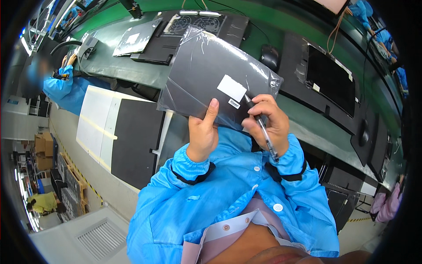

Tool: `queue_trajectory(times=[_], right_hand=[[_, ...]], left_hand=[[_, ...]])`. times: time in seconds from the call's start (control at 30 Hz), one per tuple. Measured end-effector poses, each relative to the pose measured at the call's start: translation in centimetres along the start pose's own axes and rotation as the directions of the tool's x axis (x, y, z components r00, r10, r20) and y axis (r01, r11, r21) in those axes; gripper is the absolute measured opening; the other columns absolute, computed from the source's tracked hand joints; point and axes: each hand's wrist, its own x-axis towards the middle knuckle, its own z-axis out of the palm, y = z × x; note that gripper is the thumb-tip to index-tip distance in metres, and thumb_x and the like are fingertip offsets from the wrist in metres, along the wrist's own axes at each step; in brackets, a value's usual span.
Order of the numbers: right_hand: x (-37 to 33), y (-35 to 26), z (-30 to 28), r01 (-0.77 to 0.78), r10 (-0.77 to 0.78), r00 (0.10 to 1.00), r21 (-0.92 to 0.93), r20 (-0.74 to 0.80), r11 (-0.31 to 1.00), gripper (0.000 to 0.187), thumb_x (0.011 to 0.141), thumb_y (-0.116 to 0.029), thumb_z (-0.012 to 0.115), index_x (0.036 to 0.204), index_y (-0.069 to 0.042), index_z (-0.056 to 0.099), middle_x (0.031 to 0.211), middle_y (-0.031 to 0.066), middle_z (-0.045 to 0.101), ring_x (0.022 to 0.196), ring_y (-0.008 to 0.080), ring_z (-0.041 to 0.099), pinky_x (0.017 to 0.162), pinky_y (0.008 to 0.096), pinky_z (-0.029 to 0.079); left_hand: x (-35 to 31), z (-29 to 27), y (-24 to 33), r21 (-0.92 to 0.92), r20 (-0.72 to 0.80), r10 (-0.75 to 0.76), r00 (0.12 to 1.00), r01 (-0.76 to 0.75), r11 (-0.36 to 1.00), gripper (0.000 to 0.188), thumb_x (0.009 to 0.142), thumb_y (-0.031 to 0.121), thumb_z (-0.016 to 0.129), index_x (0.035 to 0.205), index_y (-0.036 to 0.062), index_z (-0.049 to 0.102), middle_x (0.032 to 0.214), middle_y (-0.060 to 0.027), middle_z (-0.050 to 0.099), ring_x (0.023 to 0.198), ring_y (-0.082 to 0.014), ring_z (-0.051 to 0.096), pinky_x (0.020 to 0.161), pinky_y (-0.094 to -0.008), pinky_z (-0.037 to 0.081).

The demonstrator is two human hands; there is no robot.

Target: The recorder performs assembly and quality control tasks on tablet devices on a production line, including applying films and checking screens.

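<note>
A dark flat panel [198, 66] in a clear plastic bag is held up in front of me, tilted. My left hand [205, 132] grips its near edge, thumb on top and fingers hidden beneath. On the panel sit a blank-looking white label [232, 88] and a smaller printed sticker [234, 104]. My right hand [270, 121] pinches a clear-barrelled pen [263, 130], its tip close to the white label's right edge. Whether the tip touches the label I cannot tell.
Behind the panel runs a green-topped bench [149, 70]. On it lie a bagged panel [138, 37], a black mouse [269, 57] and a black screen [329, 79] on a dark board. A board with white and black parts [136, 136] stands at left. A co-worker in blue [66, 88] is at far left.
</note>
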Motion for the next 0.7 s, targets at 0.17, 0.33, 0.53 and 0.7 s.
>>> queue_trajectory(times=[0.17,0.33,0.53,0.7], right_hand=[[-1.2,-0.1,0.6,-0.174,0.186,0.951,0.071,-0.248,0.982,0.018,0.087,-0.009,0.066,0.102,0.001,0.066,0.089,0.0130,0.063,0.073,0.0182,0.062,0.062,0.0299,0.049],[-1.1,0.1,0.1,-0.087,0.059,0.973,-0.117,-0.223,0.989,0.016,0.082,-0.008,0.068,0.096,0.000,0.068,0.081,0.0133,0.062,0.070,0.0228,0.060,0.059,0.0329,0.048],[-0.6,-0.1,0.4,-0.106,0.070,0.972,-0.152,-0.224,0.983,0.015,0.082,-0.007,0.068,0.095,0.000,0.067,0.079,0.0132,0.062,0.069,0.0234,0.060,0.059,0.0331,0.048],[-0.1,0.7,0.7,0.052,-0.062,0.997,-0.165,-0.050,0.985,0.014,0.085,-0.006,0.065,0.097,0.001,0.066,0.080,0.0120,0.063,0.070,0.0199,0.060,0.059,0.0311,0.048]], left_hand=[[-0.6,1.3,-1.1,-0.022,0.026,-0.055,0.998,0.056,0.998,0.030,0.103,0.018,0.055,0.129,0.0030,0.054,0.121,-0.0104,0.063,0.112,-0.0221,0.062,0.095,-0.0381,0.053],[-0.4,1.6,-1.7,-0.012,0.033,-0.053,0.998,0.053,0.999,0.029,0.104,0.019,0.054,0.128,0.0032,0.054,0.122,-0.0107,0.063,0.112,-0.0227,0.063,0.095,-0.0383,0.053],[-0.3,1.3,-1.6,0.007,0.034,-0.054,0.998,0.054,0.999,0.029,0.104,0.019,0.054,0.129,0.0033,0.055,0.123,-0.0104,0.062,0.114,-0.0225,0.061,0.096,-0.0391,0.051],[-0.7,0.3,-0.7,-0.039,-0.015,-0.054,0.998,0.053,0.998,0.030,0.102,0.016,0.056,0.129,0.0025,0.055,0.124,-0.0099,0.062,0.115,-0.0207,0.060,0.098,-0.0366,0.049]])
